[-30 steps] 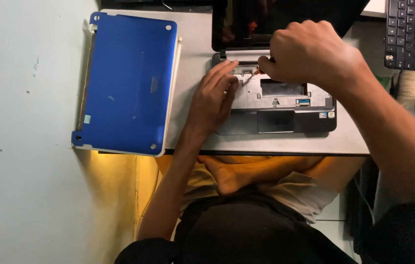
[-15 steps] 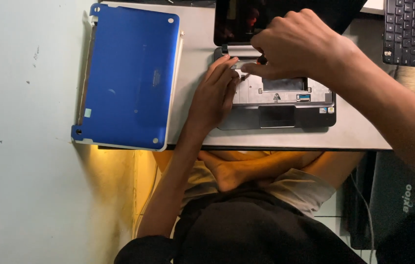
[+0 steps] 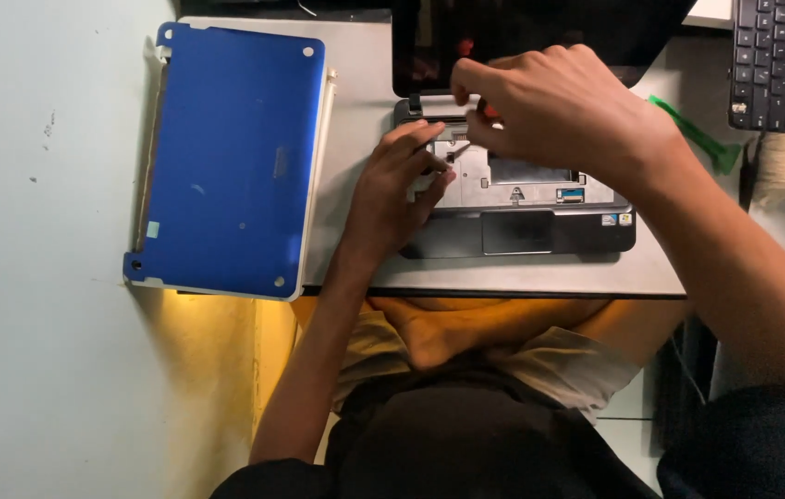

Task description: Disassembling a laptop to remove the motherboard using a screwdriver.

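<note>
**Over the opened laptop base, both hands at the hinge edge**

Far to the left of both hands lies a blue laptop cover [image 3: 226, 157], flat on the grey table [image 3: 355, 139], w/ its near edge hanging over the table edge. Left hand [image 3: 392, 189] rests on the left end of the opened laptop base [image 3: 522, 208]; fingers [image 3: 416, 139] are stretched toward the hinge corner, tips on the metal plate, loosely spread, gripping nothing that can be made out. Just right of it, right hand [image 3: 559, 106] hovers over the base's back edge, thumb & forefinger pinched narrow near a small dark part; can't tell if sth is held. Beyond that hand, the dark screen [image 3: 540, 37] lies tilted back. Right of the right wrist sits a green plastic pry tool [image 3: 698, 139], then a black keyboard [image 3: 781, 65] further right, well apart from both hands
</note>
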